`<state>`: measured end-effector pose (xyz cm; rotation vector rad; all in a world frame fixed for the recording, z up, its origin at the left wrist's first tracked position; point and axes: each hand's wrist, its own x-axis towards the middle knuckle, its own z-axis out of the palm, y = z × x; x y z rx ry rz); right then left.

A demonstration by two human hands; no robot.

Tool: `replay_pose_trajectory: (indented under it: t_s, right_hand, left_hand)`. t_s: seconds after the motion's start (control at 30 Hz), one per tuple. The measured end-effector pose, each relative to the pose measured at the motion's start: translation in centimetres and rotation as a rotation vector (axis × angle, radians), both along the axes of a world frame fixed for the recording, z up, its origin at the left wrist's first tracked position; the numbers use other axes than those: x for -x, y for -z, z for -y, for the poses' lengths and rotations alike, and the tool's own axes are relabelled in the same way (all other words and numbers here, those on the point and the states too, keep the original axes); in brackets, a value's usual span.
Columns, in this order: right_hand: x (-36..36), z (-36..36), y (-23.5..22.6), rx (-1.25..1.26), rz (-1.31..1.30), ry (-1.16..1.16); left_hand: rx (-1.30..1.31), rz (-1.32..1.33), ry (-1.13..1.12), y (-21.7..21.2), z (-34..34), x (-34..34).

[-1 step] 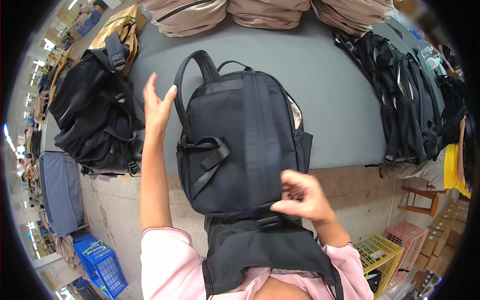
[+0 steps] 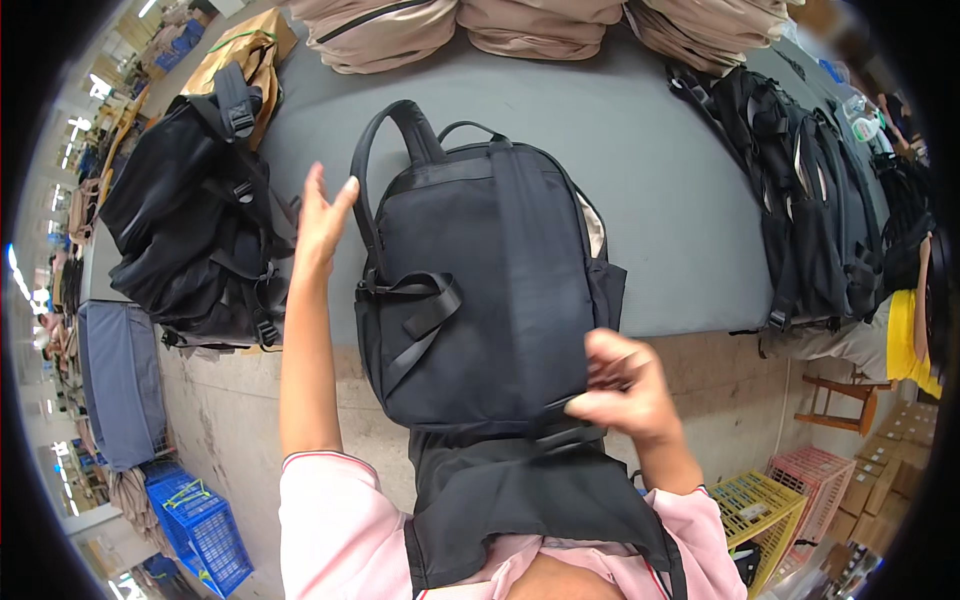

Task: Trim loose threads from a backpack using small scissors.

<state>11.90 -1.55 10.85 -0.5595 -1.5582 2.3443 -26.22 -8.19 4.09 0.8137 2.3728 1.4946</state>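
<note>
A black backpack (image 2: pixel 445 235) lies with its strap side up, its lower end overhanging the table's near edge against my dark apron (image 2: pixel 510 490). Its right shoulder strap (image 2: pixel 535 260) runs down across the back panel. My right hand (image 2: pixel 635 395) is closed at the lower end of this strap, with thumb and fingers pinching it; the inside of the grip is blurred. The left shoulder strap (image 2: pixel 365 160) arches up in a loop, and its webbing (image 2: pixel 435 315) lies curled on the panel. Beside that loop my left hand (image 2: pixel 325 230) is open, fingers spread, thumb at the strap's edge.
Black backpacks are piled on the left (image 2: pixel 185 220) and on the right (image 2: pixel 810 190) of the grey table (image 2: pixel 690 240). Beige bags (image 2: pixel 540 28) line its far side. On the floor stand a blue crate (image 2: pixel 205 525), a yellow crate (image 2: pixel 755 510) and a wooden stool (image 2: pixel 840 400).
My right hand has moved slightly right, and the lower part of the right shoulder strap has swung right with it. My left hand has shifted a little to the right.
</note>
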Motion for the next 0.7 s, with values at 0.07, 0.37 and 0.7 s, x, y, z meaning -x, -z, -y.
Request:
replay_pose_trajectory:
  t_s: [0.07, 0.37, 0.7]
  right_hand:
    - [-1.5, -1.0, -1.1, 0.127, -0.103, 0.329]
    - [-2.8, -1.1, -2.8, -0.012, -0.092, 0.589]
    - [-5.8, -2.0, 2.2, -0.849, 0.456, 0.148]
  left_hand:
    - [0.103, 0.334, 0.178, 1.1, 0.3, -0.9]
    - [-0.292, 0.580, 0.811, -10.2, 6.4, -8.8]
    - [0.175, 0.293, 0.241, -1.2, 13.2, -4.4]
